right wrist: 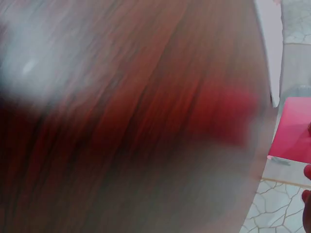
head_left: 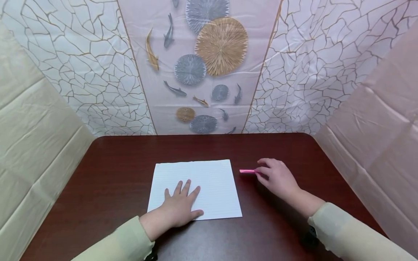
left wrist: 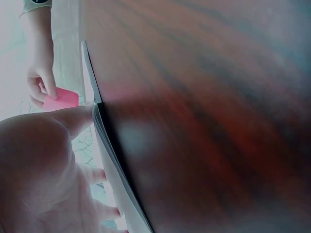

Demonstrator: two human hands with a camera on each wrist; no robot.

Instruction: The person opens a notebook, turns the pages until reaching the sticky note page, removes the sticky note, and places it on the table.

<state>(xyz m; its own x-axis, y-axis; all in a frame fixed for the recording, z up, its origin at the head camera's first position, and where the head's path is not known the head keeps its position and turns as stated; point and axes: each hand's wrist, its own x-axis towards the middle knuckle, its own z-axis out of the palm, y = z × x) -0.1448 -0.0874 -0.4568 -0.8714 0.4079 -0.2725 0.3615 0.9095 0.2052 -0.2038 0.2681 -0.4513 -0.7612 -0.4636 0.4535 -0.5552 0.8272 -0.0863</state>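
A lined white notebook (head_left: 215, 192) lies open and flat on the dark table. My left hand (head_left: 179, 207) rests on its lower left part, fingers spread and straight, the thumb by the near edge. To the right of the notebook, my right hand (head_left: 277, 179) pinches a pink sticky note (head_left: 246, 171) between thumb and fingers, above the table. The head view shows the note almost edge-on, as a thin strip. In the left wrist view the note (left wrist: 62, 99) looks like a small flat square. The right wrist view catches the note (right wrist: 290, 130) with only some fingertips (right wrist: 307, 196) beside it.
The brown wooden table (head_left: 124, 156) has a glossy surface with rounded far corners. Behind it hangs a patterned cloth (head_left: 209, 79) with fish and round shapes. Plain pale cloth walls (head_left: 36, 119) stand along the left and right sides.
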